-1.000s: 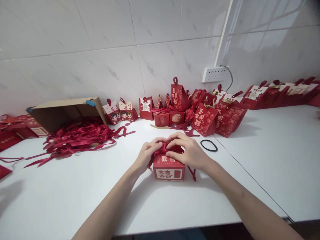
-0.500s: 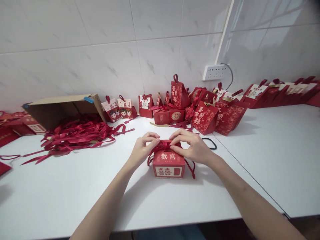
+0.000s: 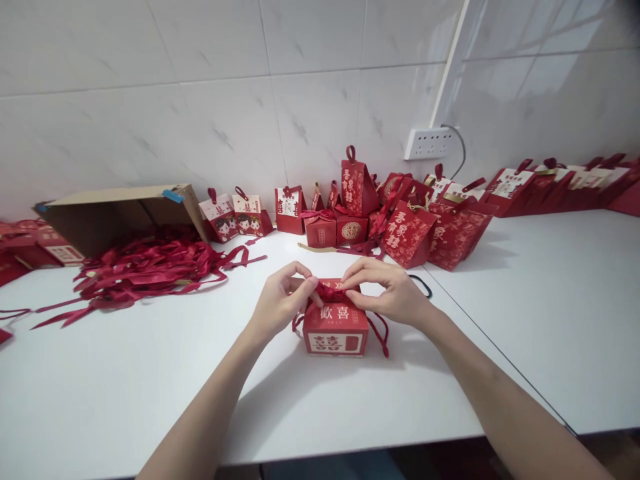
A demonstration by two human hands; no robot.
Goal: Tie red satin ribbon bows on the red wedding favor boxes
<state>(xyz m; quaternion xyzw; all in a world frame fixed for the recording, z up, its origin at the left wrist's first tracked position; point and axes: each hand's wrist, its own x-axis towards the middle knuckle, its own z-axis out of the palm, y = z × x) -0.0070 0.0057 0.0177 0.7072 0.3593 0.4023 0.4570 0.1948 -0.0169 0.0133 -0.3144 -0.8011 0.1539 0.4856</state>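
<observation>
Two bare hands are positioned over one red gift box (image 3: pixel 336 321), which is set upright on the white tabletop (image 3: pixel 125 393), centrally and near its front edge. The hands are held apart, with a narrow gap between them above the box top. The left hand (image 3: pixel 281 301) is partly curled; a section of red satin ribbon (image 3: pixel 330 293) is pinched between its thumb and fingertips at the left of the knot. The right hand (image 3: pixel 391 293) is arched, with its thumb and forefinger clamped on the same ribbon at the right of the knot. One twisted red cord end (image 3: pixel 384 337) is suspended beside the right side of the box.

Count of surrounding items: one black elastic band (image 3: pixel 425 285), partly hidden behind the right hand; one cardboard carton (image 3: pixel 117 193), laid on its side with a heap of red ribbons (image 3: pixel 155 270) spilled from its opening, number not countable; two cartoon-printed boxes (image 3: pixel 249 219) placed side by side; one red box with a white panel (image 3: pixel 290 212); one power strip (image 3: pixel 429 143) mounted on the tiled wall (image 3: pixel 215 40). A row of red gift bags (image 3: pixel 510 187) is arranged at the far right; overlap prevents an exact count.
</observation>
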